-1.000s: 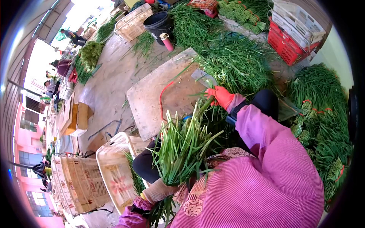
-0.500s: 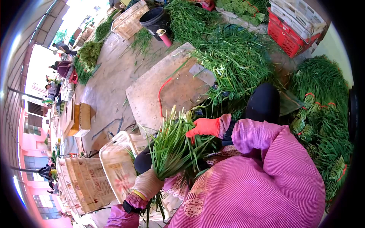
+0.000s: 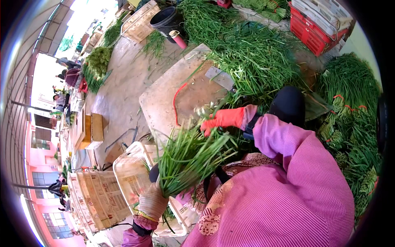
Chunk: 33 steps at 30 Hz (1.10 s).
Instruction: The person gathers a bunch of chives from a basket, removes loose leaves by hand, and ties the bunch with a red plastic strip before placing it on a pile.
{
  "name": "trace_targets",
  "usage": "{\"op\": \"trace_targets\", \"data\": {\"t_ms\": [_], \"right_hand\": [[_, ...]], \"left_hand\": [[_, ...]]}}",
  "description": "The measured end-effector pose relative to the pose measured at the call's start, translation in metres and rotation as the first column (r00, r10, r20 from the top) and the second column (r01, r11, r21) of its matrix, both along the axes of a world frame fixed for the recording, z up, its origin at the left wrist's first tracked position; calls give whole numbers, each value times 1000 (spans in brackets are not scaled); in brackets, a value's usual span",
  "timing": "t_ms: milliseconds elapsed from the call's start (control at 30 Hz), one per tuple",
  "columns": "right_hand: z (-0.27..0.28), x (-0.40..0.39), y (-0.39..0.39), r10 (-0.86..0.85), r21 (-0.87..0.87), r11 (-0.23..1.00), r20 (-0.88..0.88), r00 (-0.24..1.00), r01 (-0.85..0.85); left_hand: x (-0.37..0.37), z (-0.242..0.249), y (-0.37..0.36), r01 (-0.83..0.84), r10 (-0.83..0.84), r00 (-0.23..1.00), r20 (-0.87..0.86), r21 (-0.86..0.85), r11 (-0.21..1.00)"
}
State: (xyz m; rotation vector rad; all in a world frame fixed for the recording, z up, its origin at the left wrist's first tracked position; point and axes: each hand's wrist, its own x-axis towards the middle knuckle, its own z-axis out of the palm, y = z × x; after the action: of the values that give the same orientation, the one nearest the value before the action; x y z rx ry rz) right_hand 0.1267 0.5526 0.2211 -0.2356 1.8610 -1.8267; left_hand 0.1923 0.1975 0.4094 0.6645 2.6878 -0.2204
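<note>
In the lower middle, my left hand [image 3: 154, 201], in a pale work glove, is wrapped round a loose bunch of garlic chives [image 3: 193, 158]. The long green leaves fan up and right from that fist. At the other end, my right hand [image 3: 223, 119], in an orange glove, has its fingers closed on some pale-ended stalks. Beyond the hands lies a worn board [image 3: 164, 99] bearing a red strip [image 3: 176, 103] and a flat metal plate [image 3: 220, 78]. A large heap of loose chives [image 3: 259, 61] spreads behind the board's right side.
White plastic crates [image 3: 133, 171] stand at lower left. Tied chive bundles [image 3: 349, 111] are piled on the right. At the back are a black bucket [image 3: 166, 22], a pink bottle [image 3: 178, 40] and a red crate [image 3: 314, 35]. Several people are far left.
The bunch has tipped to the right and spread out. My left hand has moved slightly down and left; my right hand has risen a little, its fingers now around pale stalk ends.
</note>
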Motion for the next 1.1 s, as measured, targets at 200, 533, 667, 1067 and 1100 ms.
{"op": "trace_targets", "data": {"t_ms": [200,533,667,1067,1100], "right_hand": [[-20,-2,3,-347,-414,786,318,882,458],[47,33,-9,289,-526,845,303,908,-94],[31,36,-32,301,-402,908,437,848,-115],[45,47,9,265,-558,828,293,919,-61],[50,47,21,139,-534,845,275,951,31]], "left_hand": [[6,-2,-14,126,-126,986,-105,-1,992],[7,-4,-17,174,-172,973,-153,5,985],[7,-3,-21,233,-235,959,-159,-30,972],[3,-9,-42,262,-244,935,-256,38,964],[3,-8,-44,215,-196,946,-260,44,976]]}}
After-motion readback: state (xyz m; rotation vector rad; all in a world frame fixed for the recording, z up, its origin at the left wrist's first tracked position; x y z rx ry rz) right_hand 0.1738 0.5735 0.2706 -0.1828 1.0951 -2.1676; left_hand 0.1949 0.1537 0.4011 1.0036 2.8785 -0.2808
